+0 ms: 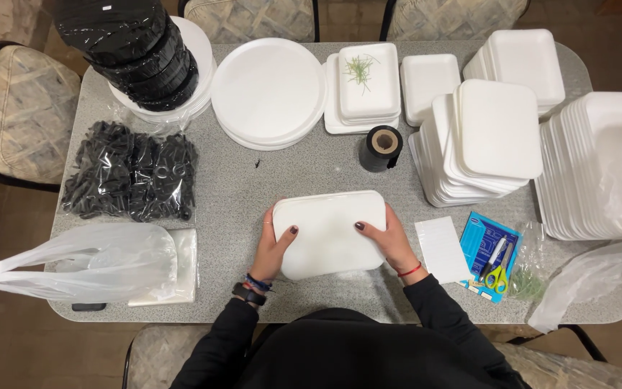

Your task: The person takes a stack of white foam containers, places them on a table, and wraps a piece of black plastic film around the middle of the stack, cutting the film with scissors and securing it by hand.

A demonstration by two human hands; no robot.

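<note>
White foam tray (329, 232) — lies flat on the grey surface (253, 180) at the near edge, centre; long axis runs left to right. Left hand (273, 248) and right hand (389, 241) clasp its short ends, fingers curled around them. Tray is bare; unused stacks of trays (494, 137) stand well apart, far right.

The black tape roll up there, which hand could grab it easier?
Probably the right hand. The black tape roll stands just beyond the white foam tray's right end, almost straight ahead of that hand. The left hand grips the tray's other end and would have to cross over it.
</note>
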